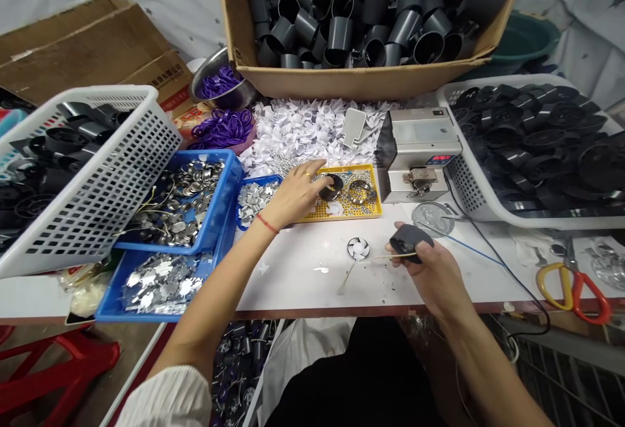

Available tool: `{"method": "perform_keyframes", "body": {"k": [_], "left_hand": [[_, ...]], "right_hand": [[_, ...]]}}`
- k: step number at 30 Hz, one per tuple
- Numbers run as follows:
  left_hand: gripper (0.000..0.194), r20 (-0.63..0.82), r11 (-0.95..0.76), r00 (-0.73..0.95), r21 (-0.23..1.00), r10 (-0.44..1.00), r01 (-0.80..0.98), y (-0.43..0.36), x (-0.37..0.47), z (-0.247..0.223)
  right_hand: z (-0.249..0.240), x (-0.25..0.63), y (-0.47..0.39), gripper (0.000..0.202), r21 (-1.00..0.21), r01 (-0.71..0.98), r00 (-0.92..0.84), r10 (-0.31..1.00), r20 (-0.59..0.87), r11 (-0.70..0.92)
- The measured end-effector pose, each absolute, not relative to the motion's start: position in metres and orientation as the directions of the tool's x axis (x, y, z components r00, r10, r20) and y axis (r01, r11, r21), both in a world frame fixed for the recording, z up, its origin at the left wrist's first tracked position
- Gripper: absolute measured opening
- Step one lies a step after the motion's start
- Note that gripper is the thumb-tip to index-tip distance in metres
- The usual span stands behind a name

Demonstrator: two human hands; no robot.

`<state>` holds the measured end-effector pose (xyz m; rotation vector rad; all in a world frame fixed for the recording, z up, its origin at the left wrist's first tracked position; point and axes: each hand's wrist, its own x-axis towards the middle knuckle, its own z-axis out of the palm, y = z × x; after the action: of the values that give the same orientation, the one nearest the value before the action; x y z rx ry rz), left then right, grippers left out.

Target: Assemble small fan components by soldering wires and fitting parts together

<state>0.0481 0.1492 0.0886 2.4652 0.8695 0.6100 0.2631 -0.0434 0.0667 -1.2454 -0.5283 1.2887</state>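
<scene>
My left hand (299, 191) reaches palm down over the yellow tray (342, 217), fingers apart, one fingertip at a round black dish (334, 194) inside it. Small metal parts and a metal ring (360, 191) lie in that tray. My right hand (432, 271) is closed around a dark grey cylindrical housing (411, 239), held tilted over the white table (293, 284). A pale wire runs left from the housing toward a small white fan wheel (358, 248) on the tabletop. Whether my left fingertips pinch a small part is hidden.
A metal machine (418, 153) with a red display stands behind my right hand, near a clear disc (432, 219). Scissors (571, 287) lie right. Blue trays (222, 202) and a white basket (112, 173) stand left; a cardboard box (361, 82) of housings sits behind.
</scene>
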Motion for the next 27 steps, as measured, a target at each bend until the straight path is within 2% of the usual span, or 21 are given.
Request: {"method": "perform_keyframes", "body": {"k": [2,3,5,7,8,10,12,16,23,27], "left_hand": [[0.003,0.252,-0.733,0.745,0.527,0.618,0.43,0.172,0.056,0.085],[0.007,0.26,-0.727,0.746,0.556,0.613,0.404,0.174,0.056,0.086],[0.018,0.3,-0.634,0.665,0.696,0.684,0.337,0.16,0.05,0.091],[0.025,0.291,-0.413,0.491,0.897,0.821,0.158,0.127,0.039,0.095],[0.031,0.235,-0.256,0.432,0.967,0.871,-0.009,0.107,0.035,0.095],[0.052,0.084,0.024,0.352,0.956,0.932,-0.292,0.067,0.033,0.092],[0.065,-0.03,0.164,0.299,0.885,0.954,-0.436,0.035,0.039,0.086],[0.067,-0.121,0.237,0.255,0.836,0.959,-0.495,0.005,0.05,0.078],[0.07,-0.106,0.263,0.337,0.845,0.935,-0.465,-0.003,0.041,0.074],[0.066,-0.066,0.227,0.346,0.864,0.936,-0.45,-0.006,0.04,0.067]], "right_hand": [[0.07,0.264,-0.042,0.055,-0.907,-0.399,0.319,0.905,-0.28,-0.139],[0.072,0.263,-0.043,0.055,-0.91,-0.395,0.339,0.902,-0.268,-0.122],[0.08,0.263,-0.047,0.054,-0.914,-0.393,0.375,0.891,-0.257,-0.098],[0.094,0.265,-0.049,0.05,-0.923,-0.381,0.408,0.889,-0.21,-0.043],[0.102,0.266,-0.048,0.047,-0.93,-0.368,0.419,0.893,-0.167,-0.001],[0.12,0.266,-0.037,0.045,-0.944,-0.324,0.409,0.91,-0.072,0.07],[0.134,0.261,-0.02,0.046,-0.961,-0.273,0.311,0.949,-0.048,0.041],[0.14,0.239,0.01,0.046,-0.992,-0.104,0.157,0.984,-0.088,-0.073],[0.142,0.219,0.004,0.051,-0.961,0.275,0.244,0.969,0.044,-0.026],[0.151,0.22,0.001,0.053,-0.886,0.463,0.188,0.977,0.104,0.006]]}}
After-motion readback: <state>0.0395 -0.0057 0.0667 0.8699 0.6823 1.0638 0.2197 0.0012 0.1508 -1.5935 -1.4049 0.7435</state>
